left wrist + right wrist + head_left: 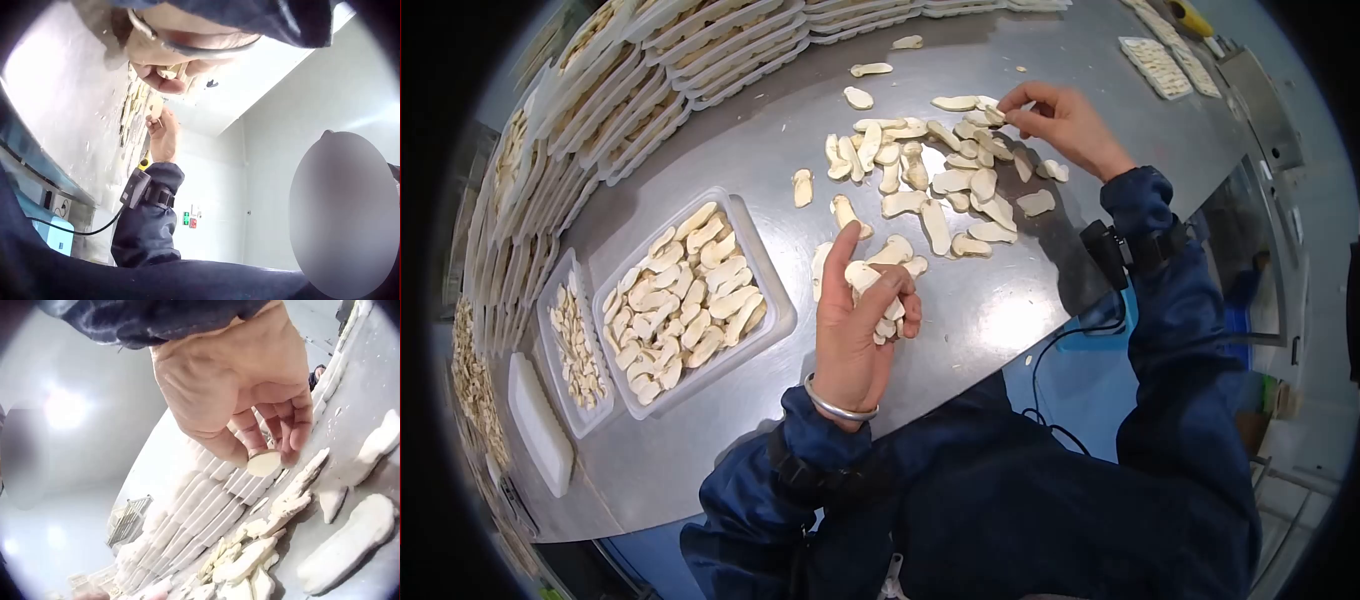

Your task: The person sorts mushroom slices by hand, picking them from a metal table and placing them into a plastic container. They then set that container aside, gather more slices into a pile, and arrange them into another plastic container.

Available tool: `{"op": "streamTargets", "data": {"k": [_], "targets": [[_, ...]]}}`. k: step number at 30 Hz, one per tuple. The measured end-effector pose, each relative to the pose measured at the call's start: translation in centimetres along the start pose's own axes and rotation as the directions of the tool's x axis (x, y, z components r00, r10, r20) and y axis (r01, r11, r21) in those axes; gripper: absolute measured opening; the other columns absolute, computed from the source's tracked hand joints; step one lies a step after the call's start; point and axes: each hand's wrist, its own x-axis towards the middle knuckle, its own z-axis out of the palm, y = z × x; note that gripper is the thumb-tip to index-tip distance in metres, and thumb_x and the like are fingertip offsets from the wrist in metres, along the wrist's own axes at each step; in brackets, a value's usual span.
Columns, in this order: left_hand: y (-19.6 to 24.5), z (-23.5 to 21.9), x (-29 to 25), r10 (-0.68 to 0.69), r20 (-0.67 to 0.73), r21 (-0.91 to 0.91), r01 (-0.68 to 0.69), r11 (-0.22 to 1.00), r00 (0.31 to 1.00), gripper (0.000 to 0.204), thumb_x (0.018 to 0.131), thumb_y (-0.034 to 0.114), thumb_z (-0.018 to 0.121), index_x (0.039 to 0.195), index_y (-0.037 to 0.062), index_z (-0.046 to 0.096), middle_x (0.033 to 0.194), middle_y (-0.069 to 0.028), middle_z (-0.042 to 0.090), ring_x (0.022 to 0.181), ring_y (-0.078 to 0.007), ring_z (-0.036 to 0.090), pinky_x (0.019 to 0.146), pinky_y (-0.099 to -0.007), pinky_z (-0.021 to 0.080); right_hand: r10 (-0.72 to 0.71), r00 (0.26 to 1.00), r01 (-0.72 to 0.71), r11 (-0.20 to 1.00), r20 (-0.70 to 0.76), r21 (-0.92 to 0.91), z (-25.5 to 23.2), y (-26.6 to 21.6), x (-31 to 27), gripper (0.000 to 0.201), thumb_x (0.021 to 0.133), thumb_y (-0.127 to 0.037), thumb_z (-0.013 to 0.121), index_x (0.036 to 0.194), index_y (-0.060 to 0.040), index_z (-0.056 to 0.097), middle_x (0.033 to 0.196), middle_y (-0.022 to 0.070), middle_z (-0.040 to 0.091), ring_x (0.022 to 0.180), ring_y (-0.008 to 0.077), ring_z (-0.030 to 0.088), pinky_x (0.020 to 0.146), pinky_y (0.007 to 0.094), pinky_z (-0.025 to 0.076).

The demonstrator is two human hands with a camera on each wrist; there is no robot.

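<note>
Several pale mushroom slices [864, 277] lie bunched in my left hand [847, 335], the fingers curled round them and the thumb over the bunch. My right hand [1068, 127] is over the far right end of a loose spread of sliced mushrooms [937, 228] on the steel table [940, 380]. In the right wrist view, its thumb and fingertips pinch one mushroom slice [264, 464] above the spread. To the left of my left hand stands a white plastic tray [778, 318] filled with overlapping slices.
A narrower tray [608, 408] of smaller pieces and a white tray-like piece [540, 425] stand farther left. Tall stacks of filled trays [720, 65] line the table's back and left. Two small trays [1157, 68] sit at the far right. A cable [1036, 380] hangs below the front edge.
</note>
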Motion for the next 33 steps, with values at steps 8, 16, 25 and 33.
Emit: {"op": "streamTargets", "data": {"k": [8, 16, 25, 33], "targets": [[-0.2, -0.4, 0.1, -0.088, 0.106, 0.009, 0.087, 0.996, 0.99, 0.04, 0.096, 0.013, 0.055, 0.134, 0.0038, 0.047, 0.087, -0.0055, 0.057, 0.071, -0.0138, 0.057, 0.058, -0.0247, 0.044, -0.468, 0.879, 0.463, 0.793, 0.089, -0.396, 5.3, -6.0, 0.4, 0.029, 0.083, -0.028, 0.066, 0.092, -0.0007, 0.066, 0.097, 0.0142, 0.063, 0.094, 0.032, 0.059, 0.081, 0.0405, 0.048], [0.0, -0.4, 0.0, -0.107, 0.123, -0.003, 0.108, 0.994, 0.987, 0.036, 0.096, 0.014, 0.056, 0.13, 0.0024, 0.05, 0.085, -0.0064, 0.057, 0.071, -0.0151, 0.058, 0.056, -0.0263, 0.043, -0.481, 0.854, 0.487, 0.604, 0.198, -0.63, 9.3, -7.2, 2.8, 0.033, 0.082, -0.03, 0.065, 0.078, 0.0027, 0.063, 0.082, 0.0155, 0.06, 0.088, 0.0319, 0.059, 0.077, 0.0424, 0.048], [-0.2, -0.5, 0.1, -0.103, 0.134, 0.003, 0.104, 0.995, 0.986, 0.034, 0.096, 0.014, 0.056, 0.128, 0.0027, 0.051, 0.083, -0.0062, 0.056, 0.07, -0.0153, 0.057, 0.057, -0.0265, 0.043, -0.039, 0.973, 0.041, 0.999, 0.227, -0.002, 5.5, -6.2, 2.1, 0.023, 0.091, -0.019, 0.061, 0.09, 0.0016, 0.07, 0.07, 0.0035, 0.066, 0.056, 0.0078, 0.047, 0.053, 0.0265, 0.039], [-0.3, -0.9, 0.2, -0.09, 0.125, -0.022, 0.093, 0.995, 0.988, 0.032, 0.096, 0.014, 0.056, 0.126, 0.0031, 0.053, 0.09, -0.0065, 0.057, 0.075, -0.016, 0.058, 0.059, -0.0273, 0.044, 0.002, 0.983, -0.038, 0.982, 0.186, 0.186, 4.4, -5.1, 0.3, 0.023, 0.085, -0.016, 0.062, 0.089, 0.0055, 0.069, 0.072, 0.006, 0.066, 0.065, 0.0122, 0.057, 0.064, 0.0269, 0.048]]}}
